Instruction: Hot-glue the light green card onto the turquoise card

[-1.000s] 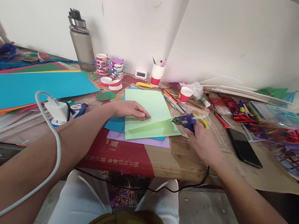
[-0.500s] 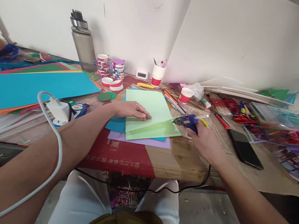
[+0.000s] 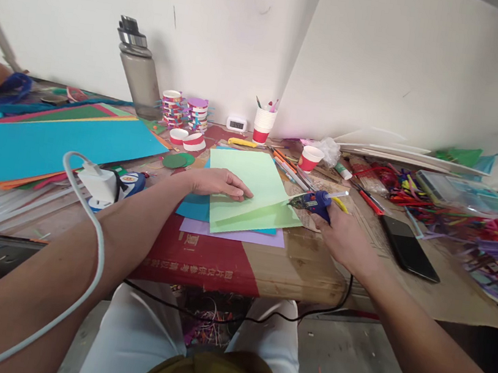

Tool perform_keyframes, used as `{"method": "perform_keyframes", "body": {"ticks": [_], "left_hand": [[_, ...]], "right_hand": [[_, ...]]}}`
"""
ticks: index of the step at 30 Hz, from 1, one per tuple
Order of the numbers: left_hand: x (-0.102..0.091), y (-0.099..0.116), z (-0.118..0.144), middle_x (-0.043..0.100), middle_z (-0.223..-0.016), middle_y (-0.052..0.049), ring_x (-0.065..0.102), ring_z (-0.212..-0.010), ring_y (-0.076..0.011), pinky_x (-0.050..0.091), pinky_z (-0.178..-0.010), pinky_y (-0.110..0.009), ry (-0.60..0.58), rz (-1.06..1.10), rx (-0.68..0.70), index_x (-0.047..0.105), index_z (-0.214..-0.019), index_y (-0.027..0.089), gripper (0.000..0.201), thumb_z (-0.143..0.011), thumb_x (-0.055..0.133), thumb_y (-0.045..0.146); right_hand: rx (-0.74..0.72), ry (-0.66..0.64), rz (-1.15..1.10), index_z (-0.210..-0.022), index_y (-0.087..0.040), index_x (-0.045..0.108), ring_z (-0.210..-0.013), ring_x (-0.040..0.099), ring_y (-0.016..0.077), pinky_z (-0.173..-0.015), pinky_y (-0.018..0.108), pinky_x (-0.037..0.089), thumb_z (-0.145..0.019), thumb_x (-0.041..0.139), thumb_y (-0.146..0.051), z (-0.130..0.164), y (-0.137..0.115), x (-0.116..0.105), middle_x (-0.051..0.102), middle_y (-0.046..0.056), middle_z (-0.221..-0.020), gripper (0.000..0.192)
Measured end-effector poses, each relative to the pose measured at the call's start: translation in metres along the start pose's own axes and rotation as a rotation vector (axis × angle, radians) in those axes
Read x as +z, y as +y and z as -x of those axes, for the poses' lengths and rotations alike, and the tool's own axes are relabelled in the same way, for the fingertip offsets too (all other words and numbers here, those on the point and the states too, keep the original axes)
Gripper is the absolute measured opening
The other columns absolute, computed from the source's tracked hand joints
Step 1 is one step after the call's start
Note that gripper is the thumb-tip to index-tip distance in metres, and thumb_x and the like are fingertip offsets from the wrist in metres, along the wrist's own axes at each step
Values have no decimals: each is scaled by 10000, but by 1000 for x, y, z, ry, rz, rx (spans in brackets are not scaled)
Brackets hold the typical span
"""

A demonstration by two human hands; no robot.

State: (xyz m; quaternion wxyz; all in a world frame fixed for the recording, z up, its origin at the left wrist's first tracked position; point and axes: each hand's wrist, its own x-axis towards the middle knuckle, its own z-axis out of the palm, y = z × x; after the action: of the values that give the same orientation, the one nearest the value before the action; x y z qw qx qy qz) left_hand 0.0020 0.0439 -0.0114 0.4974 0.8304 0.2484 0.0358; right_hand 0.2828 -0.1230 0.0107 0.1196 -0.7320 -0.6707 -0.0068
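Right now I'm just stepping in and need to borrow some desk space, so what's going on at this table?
A person sits at a cluttered craft table. Their left hand lies flat on a light green paper sheet, pressing it onto the blue and purple sheets beneath. Their right hand grips a blue glue gun, its nozzle at the sheet's right edge. A black phone lies to the right.

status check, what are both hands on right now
Left hand flat on the light green paper, pinning it. Right hand in a closed grip on the blue glue gun, nozzle at the paper's right edge. Black phone lies right of it.
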Motion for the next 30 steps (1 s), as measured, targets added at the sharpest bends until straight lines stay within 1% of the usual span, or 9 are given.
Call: {"method": "perform_keyframes", "body": {"ticks": [3,8,13,16,20,25,28,30], "left_hand": [[0,-1,0,663,-1166,-25,595,-1069,-190,406,-908,-260,4,16,-10,639,-1179,248,434,-818,572,479],[0,0,0,657,-1183,-21,598,-1070,-176,419,-887,-237,7,-21,-20,625,-1199,241,431,-835,554,461],[0,1,0,666,-1168,-18,605,-1065,-175,426,-883,-230,5,-72,1,622,-1208,244,428,-850,538,464],[0,2,1,672,-1156,-21,606,-1063,-179,422,-895,-237,10,-62,-2,627,-1202,243,432,-843,548,471],[0,3,1,667,-1165,-25,604,-1065,-186,418,-906,-247,11,-33,-14,632,-1195,241,434,-833,557,469],[0,3,1,663,-1175,-21,600,-1073,-182,414,-914,-244,6,-50,-27,620,-1212,241,450,-835,547,475],[1,6,2,656,-1188,-11,596,-1075,-176,406,-924,-241,15,-69,-31,620,-1210,248,443,-835,547,472],[2,9,3,653,-1194,-7,586,-1089,-178,398,-931,-239,27,-87,-28,628,-1198,251,431,-830,557,464]], "right_hand": [[5,-1,10,-1000,-136,550,-785,625,254,-612,306,374,-924,412,-331,1,0,-1,665,143,-880,250],[-19,9,-9,-1008,-138,545,-812,623,256,-628,309,388,-925,413,-325,-2,2,4,667,142,-906,243],[-13,21,21,-986,-140,552,-745,625,259,-605,317,388,-928,402,-365,1,4,2,663,140,-833,277],[-17,20,-2,-982,-138,553,-753,624,266,-608,320,393,-926,406,-359,3,3,0,660,143,-833,271],[-50,20,-94,-1000,-152,549,-834,623,254,-654,308,411,-926,411,-353,2,-6,1,660,134,-908,254],[-111,4,-179,-1002,-153,556,-837,612,240,-698,311,423,-909,421,-305,7,-20,3,659,122,-909,224],[-114,-25,-303,-911,-166,573,-796,600,224,-697,322,442,-888,440,-339,10,-23,2,655,100,-861,219],[-86,-95,-472,-860,-173,568,-707,583,191,-638,311,457,-880,447,-389,11,-20,2,639,72,-802,248]]}}
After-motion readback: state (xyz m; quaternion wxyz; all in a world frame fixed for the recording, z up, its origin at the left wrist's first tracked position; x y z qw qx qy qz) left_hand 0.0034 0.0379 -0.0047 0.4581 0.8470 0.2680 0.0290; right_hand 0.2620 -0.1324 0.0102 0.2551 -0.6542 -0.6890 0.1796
